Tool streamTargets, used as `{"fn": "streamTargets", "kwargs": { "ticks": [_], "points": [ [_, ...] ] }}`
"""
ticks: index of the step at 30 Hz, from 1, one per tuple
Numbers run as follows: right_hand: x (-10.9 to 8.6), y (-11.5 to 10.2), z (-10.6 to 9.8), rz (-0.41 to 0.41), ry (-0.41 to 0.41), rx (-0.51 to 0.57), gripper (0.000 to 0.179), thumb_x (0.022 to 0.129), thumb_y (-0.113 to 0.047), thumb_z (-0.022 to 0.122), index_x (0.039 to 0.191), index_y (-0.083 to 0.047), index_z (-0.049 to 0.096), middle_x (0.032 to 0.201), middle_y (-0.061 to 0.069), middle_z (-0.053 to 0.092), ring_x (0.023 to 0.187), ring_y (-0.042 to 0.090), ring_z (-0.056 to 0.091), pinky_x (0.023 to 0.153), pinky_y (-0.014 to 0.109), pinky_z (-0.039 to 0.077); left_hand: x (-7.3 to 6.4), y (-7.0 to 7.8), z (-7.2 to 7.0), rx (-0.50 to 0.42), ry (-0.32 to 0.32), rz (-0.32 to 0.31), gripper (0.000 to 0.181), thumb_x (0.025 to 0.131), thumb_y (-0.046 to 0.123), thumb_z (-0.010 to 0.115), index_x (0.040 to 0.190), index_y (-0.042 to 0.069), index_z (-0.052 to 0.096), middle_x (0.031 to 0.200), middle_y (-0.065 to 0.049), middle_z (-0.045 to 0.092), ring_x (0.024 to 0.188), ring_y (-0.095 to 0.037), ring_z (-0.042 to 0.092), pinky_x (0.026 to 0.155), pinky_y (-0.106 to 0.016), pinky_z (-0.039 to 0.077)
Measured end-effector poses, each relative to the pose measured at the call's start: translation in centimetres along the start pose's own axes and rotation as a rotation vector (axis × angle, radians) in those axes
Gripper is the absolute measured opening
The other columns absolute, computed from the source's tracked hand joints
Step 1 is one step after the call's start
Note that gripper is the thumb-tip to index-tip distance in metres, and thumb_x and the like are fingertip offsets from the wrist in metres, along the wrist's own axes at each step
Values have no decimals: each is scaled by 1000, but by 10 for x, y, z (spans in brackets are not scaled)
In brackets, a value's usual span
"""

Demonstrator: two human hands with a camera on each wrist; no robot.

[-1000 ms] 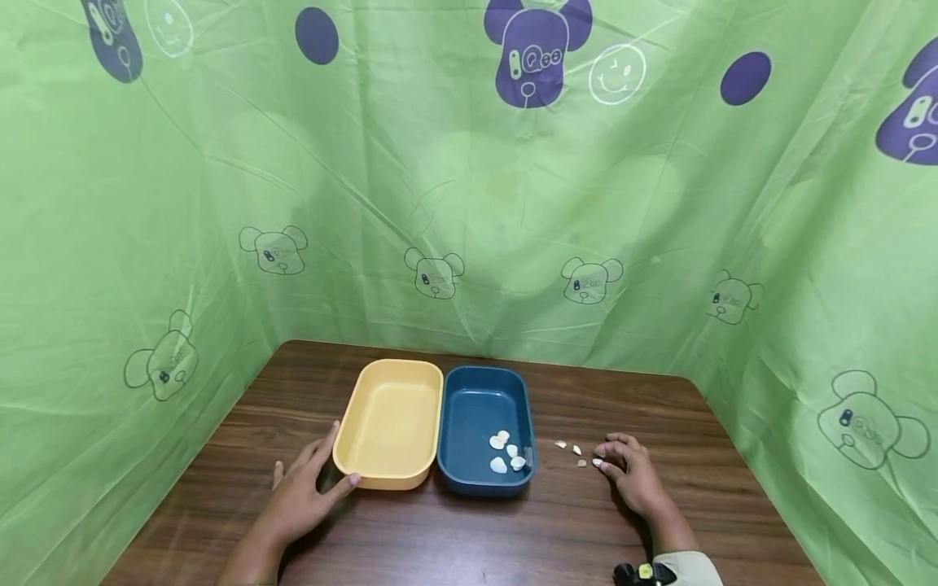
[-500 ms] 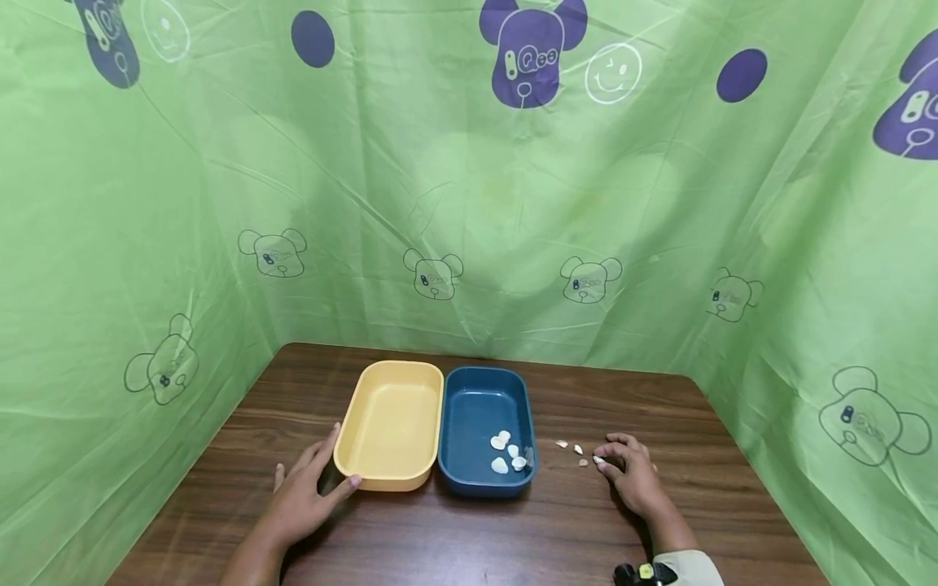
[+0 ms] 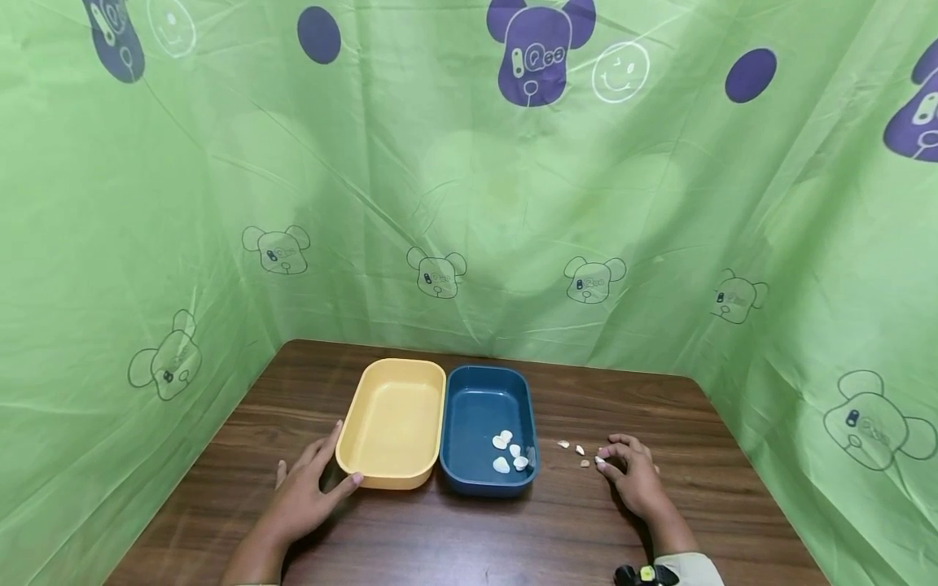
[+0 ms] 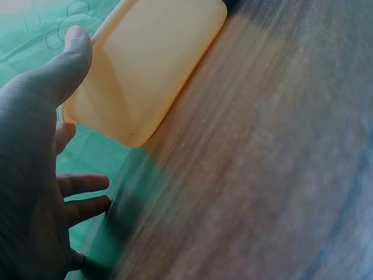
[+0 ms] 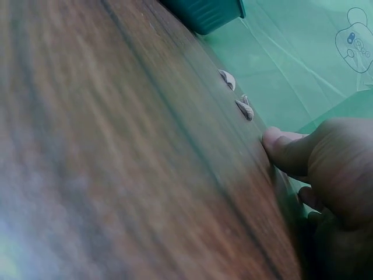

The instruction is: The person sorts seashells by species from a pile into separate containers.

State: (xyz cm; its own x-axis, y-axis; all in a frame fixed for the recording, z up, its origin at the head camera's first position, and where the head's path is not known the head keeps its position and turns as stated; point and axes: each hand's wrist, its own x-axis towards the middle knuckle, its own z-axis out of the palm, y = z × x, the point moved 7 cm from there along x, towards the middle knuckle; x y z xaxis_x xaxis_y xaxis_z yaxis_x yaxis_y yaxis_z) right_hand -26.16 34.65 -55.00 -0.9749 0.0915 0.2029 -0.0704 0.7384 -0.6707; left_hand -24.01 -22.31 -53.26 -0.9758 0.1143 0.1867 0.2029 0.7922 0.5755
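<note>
My left hand (image 3: 299, 495) is spread beside a yellow tray (image 3: 390, 482). Its thumb rests at the tray's near left corner and its forefinger lies along the left side; the left wrist view shows the other fingers (image 4: 87, 207) apart and fairly straight. On the table at the right, my right hand (image 3: 636, 476) pinches a small white seashell (image 3: 599, 461) between thumb and fingertips. The right wrist view hides that shell behind the thumb (image 5: 285, 150). Just left of this hand lie two pale shells (image 3: 580, 449) (image 3: 563, 444) and a brownish one (image 3: 585, 463).
Against the yellow tray's right side stands a blue tray (image 3: 479, 490) with several white shells (image 3: 501, 465) and a greyish piece (image 3: 531, 457) near its right wall. Both sit on a dark wooden table (image 3: 469, 537). Green printed cloth (image 3: 498, 187) hangs around the back and sides.
</note>
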Motion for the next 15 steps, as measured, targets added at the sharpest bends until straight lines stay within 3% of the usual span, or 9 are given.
{"fn": "streamTargets", "kwargs": {
  "ticks": [9,15],
  "points": [
    [1,1,1,18,10,7,6,97,-12,81,99,-9,77,148,22,61,144,47,45,104,66,27,0,0,1,0,-5,-4,98,101,58,73,177,24,22,163,-26,51,146,-58,53,111,-98,13],
    [2,3,0,47,20,67,9,99,-13,81,102,-5,76,149,24,60,142,46,47,111,67,29,0,2,-1,0,-2,-2,97,101,58,73,177,23,22,164,-25,51,147,-58,53,111,-98,13]
  ]
}}
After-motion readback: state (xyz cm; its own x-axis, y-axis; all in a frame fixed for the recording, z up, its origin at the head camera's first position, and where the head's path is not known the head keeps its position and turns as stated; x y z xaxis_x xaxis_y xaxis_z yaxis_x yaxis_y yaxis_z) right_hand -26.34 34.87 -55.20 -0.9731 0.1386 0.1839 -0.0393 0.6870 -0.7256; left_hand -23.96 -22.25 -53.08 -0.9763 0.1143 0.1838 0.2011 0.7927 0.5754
